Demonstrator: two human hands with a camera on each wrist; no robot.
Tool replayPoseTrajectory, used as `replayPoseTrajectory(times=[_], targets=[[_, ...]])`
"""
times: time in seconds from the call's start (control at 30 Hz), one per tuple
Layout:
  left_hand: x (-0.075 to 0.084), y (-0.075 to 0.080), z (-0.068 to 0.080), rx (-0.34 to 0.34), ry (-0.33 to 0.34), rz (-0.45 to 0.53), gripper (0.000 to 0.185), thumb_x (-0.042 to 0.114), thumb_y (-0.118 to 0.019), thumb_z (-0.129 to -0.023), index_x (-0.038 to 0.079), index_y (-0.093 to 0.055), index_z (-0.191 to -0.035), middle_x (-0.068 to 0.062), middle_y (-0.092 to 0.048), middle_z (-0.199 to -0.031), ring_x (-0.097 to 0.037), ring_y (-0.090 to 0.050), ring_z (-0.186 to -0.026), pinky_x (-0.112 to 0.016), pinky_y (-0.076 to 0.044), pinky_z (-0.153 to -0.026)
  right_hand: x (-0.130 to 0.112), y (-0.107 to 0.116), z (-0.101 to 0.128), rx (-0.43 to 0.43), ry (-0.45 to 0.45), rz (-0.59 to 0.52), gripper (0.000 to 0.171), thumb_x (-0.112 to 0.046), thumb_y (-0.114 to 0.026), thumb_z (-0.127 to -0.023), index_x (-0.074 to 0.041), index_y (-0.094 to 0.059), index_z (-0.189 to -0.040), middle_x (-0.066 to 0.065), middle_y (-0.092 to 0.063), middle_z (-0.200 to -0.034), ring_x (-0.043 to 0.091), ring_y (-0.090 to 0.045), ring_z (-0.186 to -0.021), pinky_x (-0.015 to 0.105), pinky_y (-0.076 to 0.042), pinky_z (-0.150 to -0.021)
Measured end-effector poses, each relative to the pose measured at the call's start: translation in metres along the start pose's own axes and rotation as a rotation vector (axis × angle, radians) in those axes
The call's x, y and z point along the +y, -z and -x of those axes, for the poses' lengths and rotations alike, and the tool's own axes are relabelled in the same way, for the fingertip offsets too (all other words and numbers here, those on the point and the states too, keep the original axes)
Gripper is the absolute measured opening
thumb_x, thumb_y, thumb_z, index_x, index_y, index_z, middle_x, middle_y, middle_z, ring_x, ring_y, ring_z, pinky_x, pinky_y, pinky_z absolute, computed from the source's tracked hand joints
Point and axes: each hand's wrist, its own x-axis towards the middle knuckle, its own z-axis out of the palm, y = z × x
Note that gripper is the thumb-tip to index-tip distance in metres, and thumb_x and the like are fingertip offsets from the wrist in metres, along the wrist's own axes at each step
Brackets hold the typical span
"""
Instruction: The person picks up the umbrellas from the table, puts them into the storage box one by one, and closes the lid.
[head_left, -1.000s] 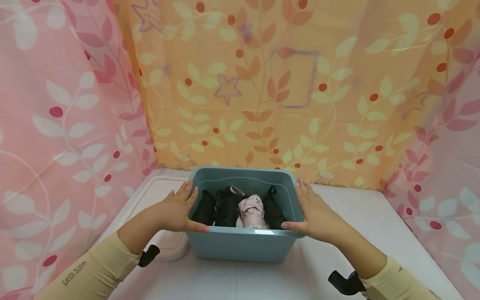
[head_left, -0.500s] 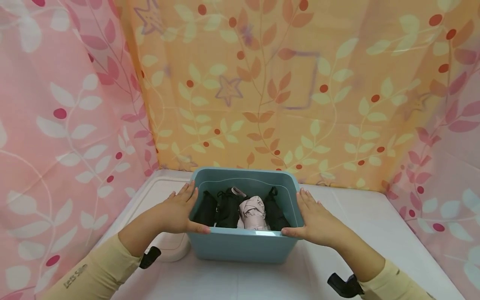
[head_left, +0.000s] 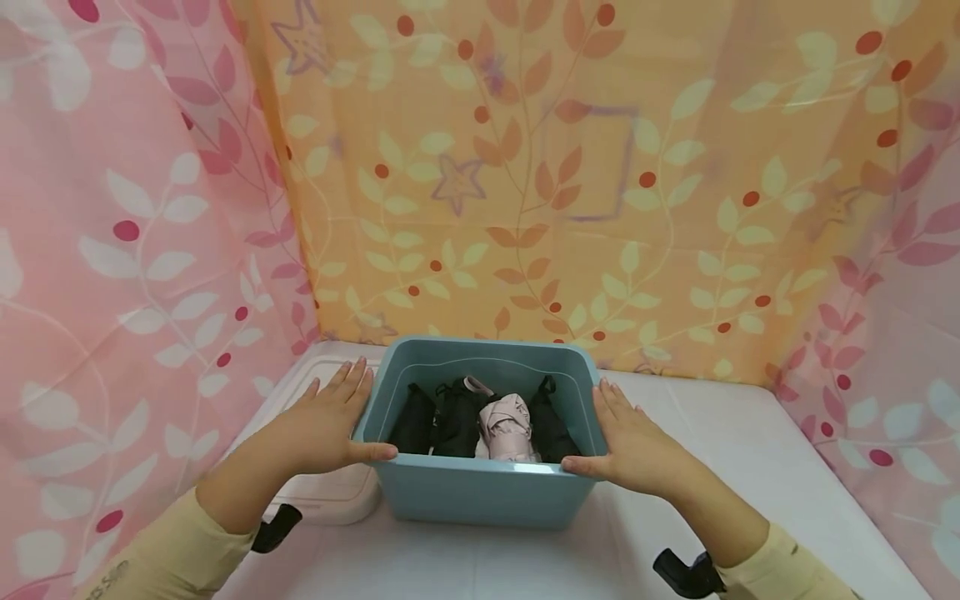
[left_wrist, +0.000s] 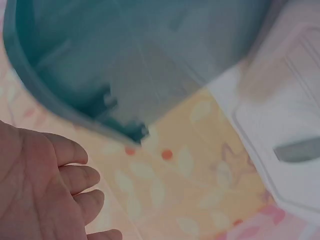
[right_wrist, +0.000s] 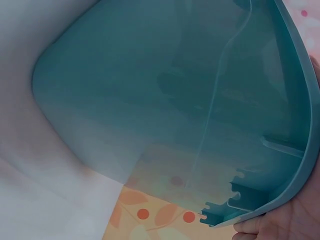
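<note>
A blue-green plastic storage bin stands on the white table, its top uncovered. Inside lie black fabric bundles and a pale pink one, which look like folded umbrellas. My left hand is spread at the bin's left side, thumb at the front rim and fingers apart from the side rim; the left wrist view shows a gap between these fingers and the rim. My right hand rests along the right rim with fingers straight and thumb on the front corner. In the right wrist view, its fingers touch the rim's outer edge.
A white lid lies on the table left of the bin, partly under my left arm; a grey-green latch shows on it. Patterned cloth walls enclose the back and both sides. White tabletop extends to the right.
My left hand has shifted left, off the bin's left rim, toward the lid. The right hand stays at the right rim, and the bin has not visibly moved.
</note>
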Motion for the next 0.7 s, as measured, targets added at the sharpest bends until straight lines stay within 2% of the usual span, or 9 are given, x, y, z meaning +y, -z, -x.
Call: replayPoseTrajectory(times=[0.13, 0.27, 0.47, 0.7], targets=[[-0.017, 0.006, 0.011, 0.031, 0.037, 0.039, 0.113, 0.079, -0.042, -0.072, -0.003, -0.013, -0.144, -0.022, -0.007, -0.151, -0.041, -0.003, -0.137, -0.065, -0.004, -0.102, 0.000, 0.001, 0.001, -0.003, -0.005, -0.008, 0.121, -0.081, -0.045, -0.067, 0.008, -0.014, -0.142, 0.025, -0.009, -0.149, 0.037, -0.008, -0.138, 0.057, -0.013, -0.106], [-0.038, 0.003, 0.019, 0.041, 0.084, 0.110, 0.112, 0.077, -0.042, -0.074, -0.006, -0.012, -0.144, -0.027, -0.006, -0.149, -0.045, -0.002, -0.135, -0.067, -0.006, -0.099, 0.000, 0.001, 0.001, -0.001, -0.003, -0.012, 0.121, -0.081, -0.046, -0.067, 0.009, -0.014, -0.142, 0.025, -0.009, -0.149, 0.038, -0.009, -0.137, 0.057, -0.013, -0.106], [-0.074, -0.014, 0.033, 0.046, 0.144, 0.282, 0.108, 0.065, -0.054, -0.078, -0.012, -0.010, -0.141, -0.035, -0.003, -0.145, -0.049, 0.001, -0.133, -0.066, -0.008, -0.099, -0.001, 0.002, 0.002, 0.003, -0.008, -0.015, 0.121, -0.081, -0.046, -0.067, 0.009, -0.014, -0.142, 0.025, -0.008, -0.149, 0.039, -0.008, -0.137, 0.057, -0.014, -0.106], [-0.108, -0.046, 0.051, 0.040, 0.211, 0.424, 0.102, 0.053, -0.058, -0.082, -0.016, -0.009, -0.139, -0.039, -0.001, -0.142, -0.052, 0.003, -0.131, -0.068, -0.007, -0.098, -0.003, 0.003, 0.002, -0.007, -0.016, -0.032, 0.121, -0.080, -0.048, -0.067, 0.008, -0.013, -0.142, 0.024, -0.007, -0.150, 0.039, -0.007, -0.137, 0.057, -0.014, -0.106]])
